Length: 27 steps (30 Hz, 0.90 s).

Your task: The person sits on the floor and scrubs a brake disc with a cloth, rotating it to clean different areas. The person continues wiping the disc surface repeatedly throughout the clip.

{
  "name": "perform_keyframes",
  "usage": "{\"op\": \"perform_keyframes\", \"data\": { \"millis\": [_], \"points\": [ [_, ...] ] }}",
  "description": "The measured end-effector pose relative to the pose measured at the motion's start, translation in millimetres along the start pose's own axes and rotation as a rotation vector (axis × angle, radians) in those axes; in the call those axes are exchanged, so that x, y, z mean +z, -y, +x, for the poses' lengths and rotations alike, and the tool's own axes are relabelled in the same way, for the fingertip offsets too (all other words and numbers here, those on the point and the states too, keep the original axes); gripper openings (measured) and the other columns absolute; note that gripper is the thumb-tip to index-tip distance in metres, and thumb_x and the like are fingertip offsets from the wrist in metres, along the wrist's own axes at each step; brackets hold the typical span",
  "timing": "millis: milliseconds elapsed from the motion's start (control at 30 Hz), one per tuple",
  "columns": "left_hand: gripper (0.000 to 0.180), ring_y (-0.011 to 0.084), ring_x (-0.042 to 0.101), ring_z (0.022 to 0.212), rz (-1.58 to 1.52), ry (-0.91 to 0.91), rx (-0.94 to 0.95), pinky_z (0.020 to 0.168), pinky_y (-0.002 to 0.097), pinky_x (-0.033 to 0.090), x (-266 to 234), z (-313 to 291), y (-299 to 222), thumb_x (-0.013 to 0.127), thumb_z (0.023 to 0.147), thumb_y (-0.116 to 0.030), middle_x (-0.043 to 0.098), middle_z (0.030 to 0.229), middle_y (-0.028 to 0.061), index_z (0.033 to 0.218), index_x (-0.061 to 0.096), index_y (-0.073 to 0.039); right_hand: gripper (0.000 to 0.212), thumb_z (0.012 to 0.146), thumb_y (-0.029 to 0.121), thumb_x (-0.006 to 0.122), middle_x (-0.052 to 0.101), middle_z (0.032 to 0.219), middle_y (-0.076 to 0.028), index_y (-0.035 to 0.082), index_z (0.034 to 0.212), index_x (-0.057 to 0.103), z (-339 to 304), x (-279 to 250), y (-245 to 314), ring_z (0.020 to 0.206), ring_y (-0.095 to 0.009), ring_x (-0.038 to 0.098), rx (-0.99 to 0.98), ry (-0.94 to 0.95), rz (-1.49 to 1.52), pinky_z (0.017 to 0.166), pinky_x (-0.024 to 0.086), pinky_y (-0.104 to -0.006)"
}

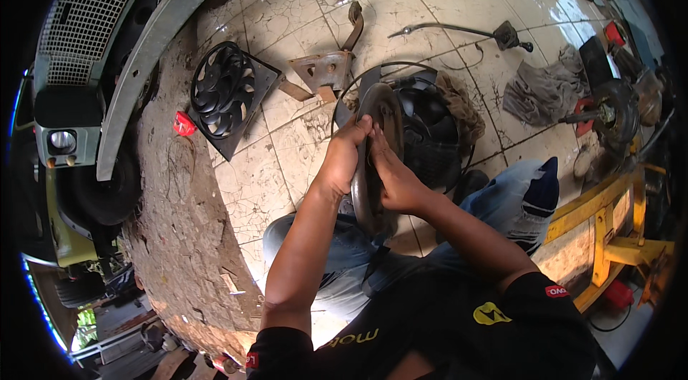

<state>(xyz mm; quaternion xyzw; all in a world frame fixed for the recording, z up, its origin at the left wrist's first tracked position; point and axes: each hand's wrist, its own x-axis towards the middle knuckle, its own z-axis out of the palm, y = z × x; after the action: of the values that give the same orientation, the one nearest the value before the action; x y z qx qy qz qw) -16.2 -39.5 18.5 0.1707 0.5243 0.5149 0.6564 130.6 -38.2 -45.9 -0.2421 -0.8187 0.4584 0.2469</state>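
Observation:
Between my palms stands a round, dished metal disc, turned nearly edge-on in front of my knees. My left hand presses against its left side, thumb near the upper part. On the opposite face lies my right hand, its fingers pointing up along the metal. The two hands come close together near the disc's middle, and they hide part of it. Just beyond and to the right is a black fan on the floor, partly covered by the disc and my right hand.
Another black fan in a frame lies left on the tiles, beside a rusty pedal bracket. Farther right are a lever with a long rod and a grey cloth. A yellow stand is at right; a vehicle's bumper curves along the left.

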Motion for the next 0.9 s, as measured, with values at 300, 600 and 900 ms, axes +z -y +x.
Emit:
{"op": "perform_keyframes", "data": {
  "millis": [300,600,900],
  "points": [
    [0.042,0.0247,0.063,0.095,-0.194,-0.038,-0.049,0.09,0.0373,0.05,-20,-2,13,0.044,0.101,-0.034,0.065,0.103,0.014,0.119,0.056,0.002,0.101,0.066,-0.008,0.051,-0.001,0.156,-0.031,-0.005,0.15,-0.005,0,2,17,0.147,-0.039,0.001,-0.016,0.07,0.058,0.12,0.013,-0.0388],
    [0.038,0.0236,0.063,0.088,-0.221,-0.061,-0.012,0.085,0.0365,0.052,-16,1,11,0.046,0.1,-0.033,0.065,0.1,0.0128,0.116,0.057,0.0,0.1,0.068,-0.007,0.052,-0.003,0.154,-0.035,-0.009,0.148,-0.008,8,2,14,0.146,-0.042,0.001,0.018,0.087,-0.036,0.119,0.015,-0.039],
    [0.036,0.0221,0.063,0.073,-0.242,0.032,-0.067,0.072,0.0351,0.054,-23,42,4,0.046,0.099,-0.034,0.064,0.083,0.0113,0.101,0.06,-0.001,0.09,0.073,-0.004,0.051,0.004,0.152,-0.038,-0.013,0.147,-0.001,35,-17,9,0.146,-0.043,0.005,0.177,0.111,0.166,0.12,0.012,-0.0404]
  ]
}}
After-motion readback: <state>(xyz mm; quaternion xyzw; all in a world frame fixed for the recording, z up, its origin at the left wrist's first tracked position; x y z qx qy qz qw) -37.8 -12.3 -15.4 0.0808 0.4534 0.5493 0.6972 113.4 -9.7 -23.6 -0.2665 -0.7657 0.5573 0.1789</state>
